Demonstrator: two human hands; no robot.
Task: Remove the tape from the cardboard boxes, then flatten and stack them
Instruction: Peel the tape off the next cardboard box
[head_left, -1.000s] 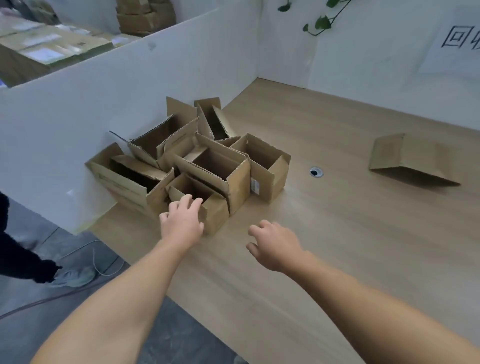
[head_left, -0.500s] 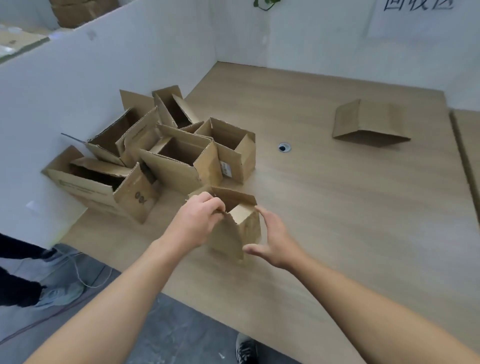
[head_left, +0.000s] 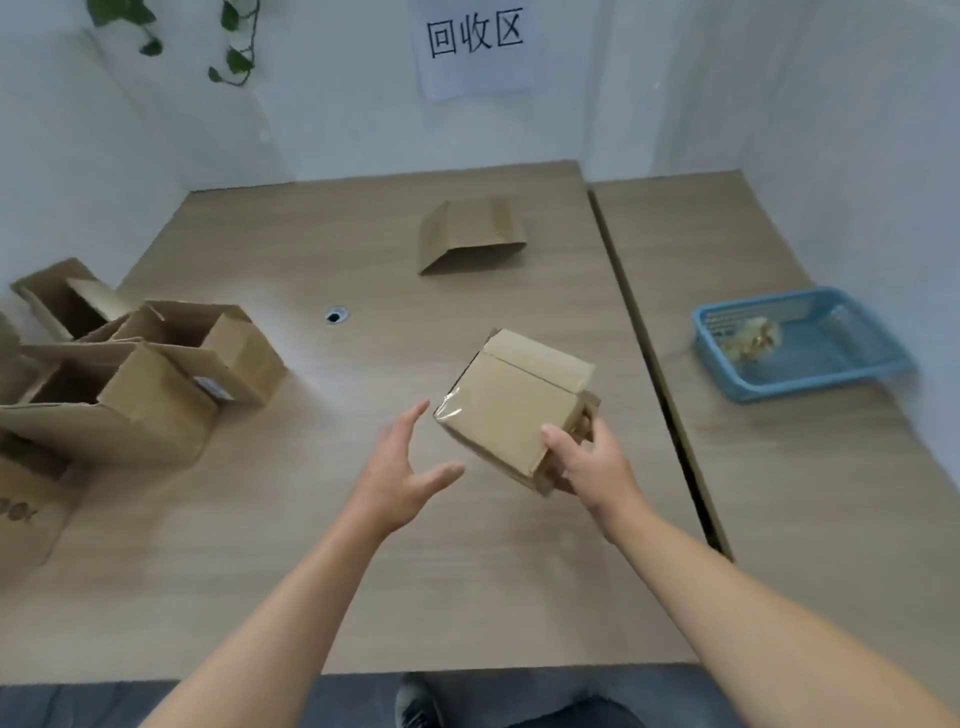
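Holding a small box (head_left: 509, 410) up over the middle of the desk (head_left: 311, 571), the right hand (head_left: 592, 462) has its grip curled round the near right corner, thumb on top and fingers underneath. The box is tilted, with its closed brown side facing up. A strip of shiny clear tape (head_left: 451, 410) wraps over its left edge. The left hand (head_left: 400, 473) is just beside the box and not touching it, and its grip is spread wide with the fingers straight. Half a second ago this box sat on the desk right next to the pile of open boxes (head_left: 156, 384), open side up, with both hands on it. Now it is lifted, turned over and carried well away from the pile, and the left hand has let go. The view has swung to the right too, so a blue basket (head_left: 810, 382) shows on the second desk (head_left: 805, 493). The boxes are plain brown cardboard with sharp folds and loose flaps. One flat box (head_left: 470, 234) lies far back on the desk, a little puffed up. The desk is smooth pale wood with a small round hole (head_left: 336, 315). The basket is plastic with a grid of little holes and holds something crumpled and yellowish.
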